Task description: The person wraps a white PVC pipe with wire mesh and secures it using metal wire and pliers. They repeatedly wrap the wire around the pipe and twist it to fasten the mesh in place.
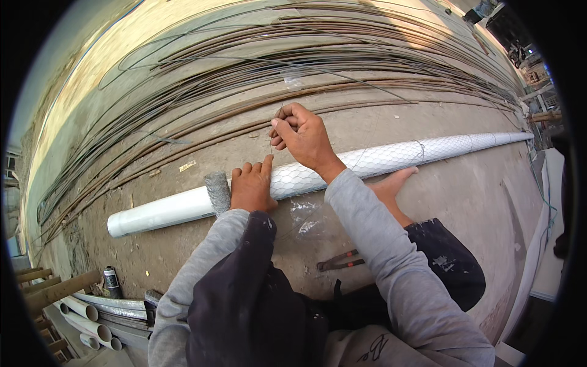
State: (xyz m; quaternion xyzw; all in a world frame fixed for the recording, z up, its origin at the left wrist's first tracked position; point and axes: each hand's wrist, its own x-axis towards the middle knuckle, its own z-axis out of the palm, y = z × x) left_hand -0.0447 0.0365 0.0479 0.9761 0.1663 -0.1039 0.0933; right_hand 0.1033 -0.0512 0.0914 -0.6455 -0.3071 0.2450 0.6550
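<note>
A long white plastic pipe (160, 212) lies across the ground before me, with hexagonal wire mesh (390, 158) wrapped around most of its length. My left hand (251, 187) grips over the pipe beside a tight roll of the mesh (218, 192), its fingers on the far side and thumb on the near side. Above the pipe, my right hand (297, 129) pinches a thin wire (271, 147) that runs down near the left index fingertip. Where the wire's lower end is fixed cannot be made out. My bare foot (394, 183) rests against the pipe's near side.
Pincers with red-banded handles (339, 261) lie between my legs, near clear plastic film (306, 218). Long steel bars (257, 69) spread beyond the pipe. At lower left are a dark bottle (111, 280), wooden poles (64, 289) and several smaller pipes (94, 328).
</note>
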